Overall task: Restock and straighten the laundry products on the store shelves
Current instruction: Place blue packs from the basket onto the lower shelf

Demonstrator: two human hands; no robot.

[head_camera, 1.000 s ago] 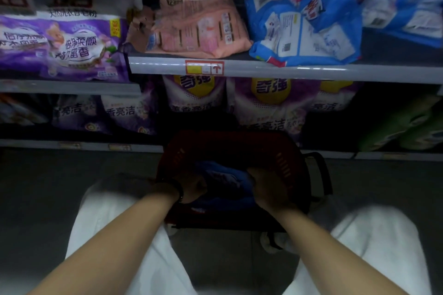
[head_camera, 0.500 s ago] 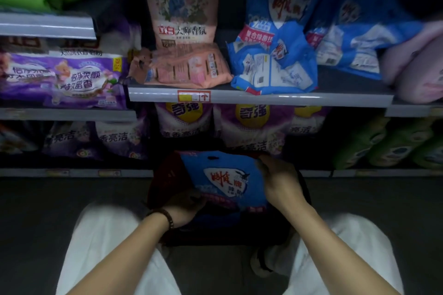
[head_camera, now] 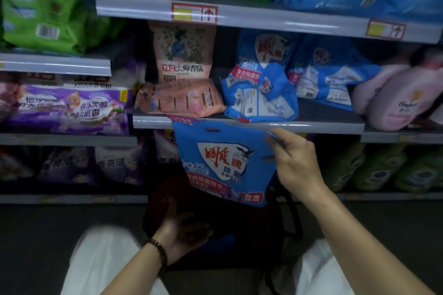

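Blue detergent bag [head_camera: 221, 165] pinched at its edge by right hand [head_camera: 297, 165], left hand [head_camera: 183, 232] below (palm up, fingers relaxed)

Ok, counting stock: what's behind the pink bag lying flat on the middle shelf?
One upright pink floral bag stands behind the flat pink bag; anything deeper is hidden by it.

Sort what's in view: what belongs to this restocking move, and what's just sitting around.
In the job: held blue bag, pinched by the right hand; open left hand beneath it; red basket; slumped blue bags on the middle shelf.
Just there: pink bags; purple bags; green packs; pink bottles.
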